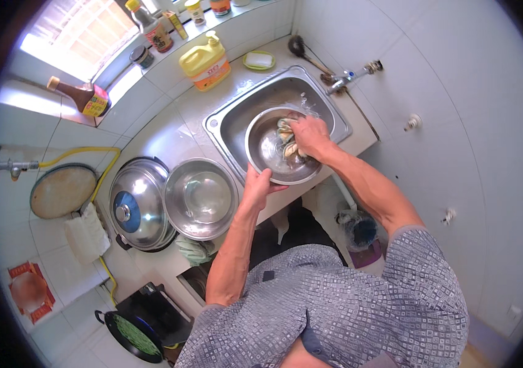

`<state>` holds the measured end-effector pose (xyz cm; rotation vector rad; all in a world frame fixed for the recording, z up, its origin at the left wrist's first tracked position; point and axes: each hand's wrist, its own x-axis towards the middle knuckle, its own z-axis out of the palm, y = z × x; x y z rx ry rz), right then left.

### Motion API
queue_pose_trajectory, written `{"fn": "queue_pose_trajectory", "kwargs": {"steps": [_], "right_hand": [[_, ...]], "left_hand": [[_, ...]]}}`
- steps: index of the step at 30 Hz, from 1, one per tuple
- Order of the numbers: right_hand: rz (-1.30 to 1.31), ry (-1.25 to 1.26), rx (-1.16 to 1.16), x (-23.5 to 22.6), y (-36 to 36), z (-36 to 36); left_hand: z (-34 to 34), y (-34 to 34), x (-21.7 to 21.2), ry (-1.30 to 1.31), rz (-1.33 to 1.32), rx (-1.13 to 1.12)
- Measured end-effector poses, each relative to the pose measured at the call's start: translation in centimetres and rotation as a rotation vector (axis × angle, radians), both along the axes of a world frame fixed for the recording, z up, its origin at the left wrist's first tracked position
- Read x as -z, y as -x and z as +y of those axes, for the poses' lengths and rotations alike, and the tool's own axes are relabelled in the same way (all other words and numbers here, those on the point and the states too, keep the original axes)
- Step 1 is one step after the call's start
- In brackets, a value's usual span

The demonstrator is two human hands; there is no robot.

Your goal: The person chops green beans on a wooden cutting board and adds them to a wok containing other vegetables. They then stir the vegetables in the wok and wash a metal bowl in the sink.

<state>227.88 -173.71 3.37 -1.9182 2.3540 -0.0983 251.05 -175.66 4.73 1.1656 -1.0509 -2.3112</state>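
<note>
A round steel basin (264,147) with water sits in the steel sink (230,119). My left hand (258,187) grips the basin's near rim. My right hand (310,136) is down inside the basin, closed on several pale shellfish-like pieces (286,132) in the water. A tap (350,76) juts out over the sink's far right corner, and water splashes near the basin's far rim.
An empty steel bowl (203,196) and a lidded pot (138,205) stand left of the sink. A yellow jug (206,61), a green soap dish (259,60) and bottles line the back ledge. A wok (129,334) sits lower left, a bin (359,230) below the counter.
</note>
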Motion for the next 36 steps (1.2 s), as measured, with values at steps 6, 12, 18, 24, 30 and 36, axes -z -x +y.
{"fn": "queue_pose_trajectory", "kwargs": {"steps": [6,12,18,24,30,36], "right_hand": [[-0.402,-0.308,0.031,2.8,-1.0,0.6],[-0.789,0.216,0.063,4.4,-2.8,-5.0],[-0.778,0.392,-0.248,1.7,-2.1,-6.2],[-0.382,0.291,-0.278,3.5,2.5,-9.4],[-0.359,0.255,0.052,6.4,6.6,-5.5],[-0.603,0.126,0.500,9.0,5.5,-0.4]], "left_hand": [[-2.0,4.3,2.8,-0.012,-0.070,-0.133],[-2.4,5.7,3.2,-0.101,-0.085,-0.056],[-3.2,5.9,2.1,-0.089,-0.153,-0.002],[-2.5,5.5,0.9,-0.023,-0.186,-0.060],[-1.5,5.0,1.3,0.007,-0.172,-0.140],[-0.7,5.2,2.5,0.084,-0.176,-0.257]]}}
